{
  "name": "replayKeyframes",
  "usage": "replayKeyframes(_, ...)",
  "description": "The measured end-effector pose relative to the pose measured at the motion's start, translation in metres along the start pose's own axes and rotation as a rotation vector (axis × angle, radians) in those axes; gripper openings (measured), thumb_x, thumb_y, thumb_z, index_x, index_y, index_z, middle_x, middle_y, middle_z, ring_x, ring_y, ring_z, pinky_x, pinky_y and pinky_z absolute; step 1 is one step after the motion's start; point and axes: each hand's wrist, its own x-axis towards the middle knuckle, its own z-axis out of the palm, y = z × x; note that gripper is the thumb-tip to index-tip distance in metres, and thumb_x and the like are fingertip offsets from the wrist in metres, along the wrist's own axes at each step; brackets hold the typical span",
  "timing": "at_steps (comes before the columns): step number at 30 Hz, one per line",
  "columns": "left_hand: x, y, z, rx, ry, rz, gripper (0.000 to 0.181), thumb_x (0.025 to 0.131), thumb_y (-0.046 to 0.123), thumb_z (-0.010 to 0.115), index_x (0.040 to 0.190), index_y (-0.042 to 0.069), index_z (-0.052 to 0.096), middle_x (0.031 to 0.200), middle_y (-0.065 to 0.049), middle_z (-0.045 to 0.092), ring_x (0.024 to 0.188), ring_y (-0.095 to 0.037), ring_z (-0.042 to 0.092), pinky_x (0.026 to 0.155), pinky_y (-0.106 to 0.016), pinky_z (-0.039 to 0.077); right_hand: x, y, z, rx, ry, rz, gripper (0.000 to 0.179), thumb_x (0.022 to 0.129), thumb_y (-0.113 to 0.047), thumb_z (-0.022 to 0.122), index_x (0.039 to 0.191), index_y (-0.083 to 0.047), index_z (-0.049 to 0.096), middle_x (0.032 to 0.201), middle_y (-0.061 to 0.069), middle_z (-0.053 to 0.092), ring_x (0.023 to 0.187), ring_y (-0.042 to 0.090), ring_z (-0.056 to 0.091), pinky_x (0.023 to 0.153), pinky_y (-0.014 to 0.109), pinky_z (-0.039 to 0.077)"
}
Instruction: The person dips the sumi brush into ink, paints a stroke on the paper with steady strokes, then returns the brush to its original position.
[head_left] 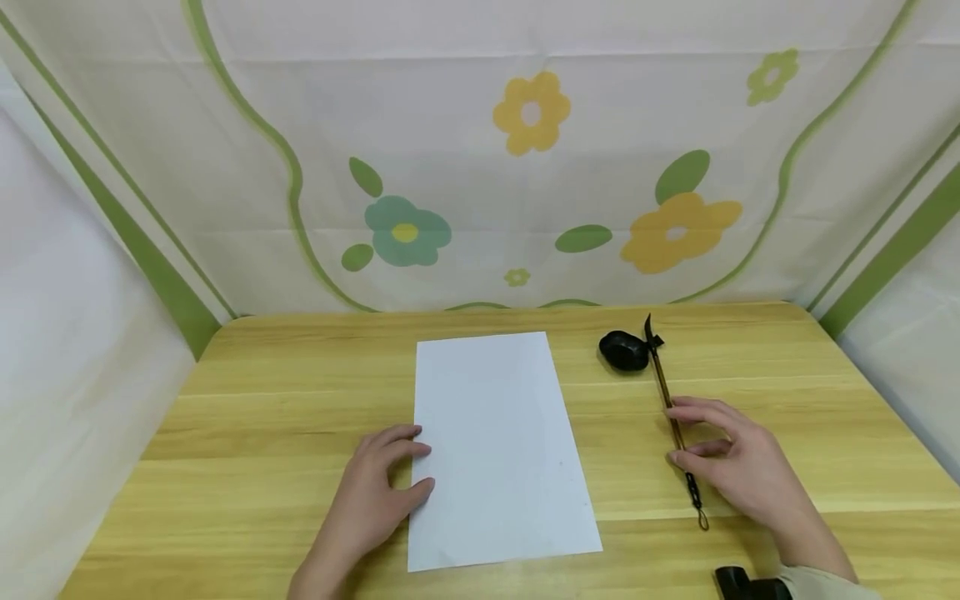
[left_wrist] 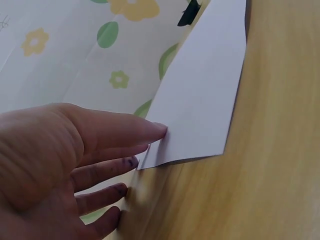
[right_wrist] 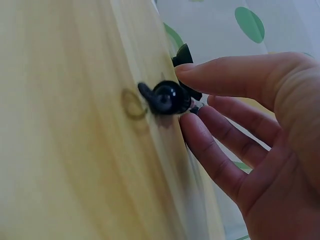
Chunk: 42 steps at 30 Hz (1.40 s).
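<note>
A writing brush [head_left: 663, 383] with a brown shaft, a curved black tip and a cord loop at its end lies at the right, its tip end by a small black rest [head_left: 657, 342]. My right hand [head_left: 738, 458] is at the shaft, thumb and fingertips spread about it; in the right wrist view the brush's black end [right_wrist: 167, 97] shows between thumb and forefinger. At the left edge of a blank white sheet of paper [head_left: 495, 442], my left hand [head_left: 371, 492] touches with thumb and fingertips. Its thumb [left_wrist: 150, 131] lies on top of the sheet.
A rounded black object [head_left: 624, 352] sits beside the brush tip. The wooden table [head_left: 285, 417] ends at a flower-printed cloth [head_left: 450, 125] behind, with cloth at both sides too. Black gear [head_left: 738, 583] is at the right wrist.
</note>
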Motion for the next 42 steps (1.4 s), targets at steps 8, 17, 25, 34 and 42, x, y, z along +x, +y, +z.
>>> replayKeyframes(8, -0.0012, -0.0006, -0.0031, -0.012, -0.034, -0.011, 0.037, 0.082, 0.015, 0.092, 0.117, 0.015, 0.080, 0.150, -0.001, 0.066, 0.146, -0.035, 0.052, 0.119, -0.062, 0.043, 0.0012, -0.0023, 0.0021, 0.002, 0.006, -0.008, 0.053, 0.081, 0.003, 0.090, 0.129, -0.011, 0.075, 0.145, 0.014, 0.063, 0.096, 0.003, 0.073, 0.076, 0.023, 0.064)
replayKeyframes(17, 0.0024, -0.0065, -0.0008, -0.053, -0.043, -0.057, 0.038, 0.081, 0.013, 0.093, 0.116, 0.019, 0.080, 0.151, 0.004, 0.065, 0.150, -0.033, 0.048, 0.123, -0.060, 0.039, 0.0016, -0.0032, 0.0005, 0.046, -0.021, 0.056, 0.052, 0.084, -0.002, 0.090, 0.132, -0.011, 0.074, 0.148, 0.014, 0.061, 0.096, 0.006, 0.075, 0.078, 0.025, 0.065)
replayKeyframes(25, 0.0020, -0.0069, -0.0022, -0.048, -0.040, -0.055, 0.039, 0.080, 0.013, 0.093, 0.116, 0.019, 0.080, 0.151, 0.004, 0.065, 0.148, -0.034, 0.049, 0.122, -0.061, 0.039, 0.0019, -0.0011, -0.0011, 0.005, -0.041, 0.140, 0.054, 0.086, -0.020, 0.092, 0.136, -0.016, 0.073, 0.152, 0.011, 0.061, 0.101, -0.007, 0.069, 0.080, 0.022, 0.063)
replayKeyframes(34, 0.0030, -0.0091, -0.0002, -0.044, -0.038, -0.049, 0.038, 0.081, 0.014, 0.093, 0.116, 0.020, 0.080, 0.152, 0.005, 0.065, 0.147, -0.031, 0.049, 0.122, -0.058, 0.040, 0.0020, 0.0011, -0.0002, -0.032, -0.014, 0.160, 0.060, 0.087, -0.022, 0.092, 0.142, -0.016, 0.068, 0.132, 0.010, 0.072, 0.105, -0.013, 0.061, 0.083, 0.016, 0.059)
replayKeyframes(42, 0.0027, -0.0094, 0.0011, -0.042, -0.038, -0.035, 0.037, 0.082, 0.014, 0.092, 0.117, 0.020, 0.079, 0.152, 0.006, 0.065, 0.146, -0.029, 0.049, 0.121, -0.057, 0.041, 0.0009, 0.0029, 0.0030, -0.003, 0.014, 0.053, 0.062, 0.084, -0.006, 0.091, 0.141, -0.015, 0.069, 0.149, 0.012, 0.061, 0.110, -0.013, 0.059, 0.081, 0.018, 0.061)
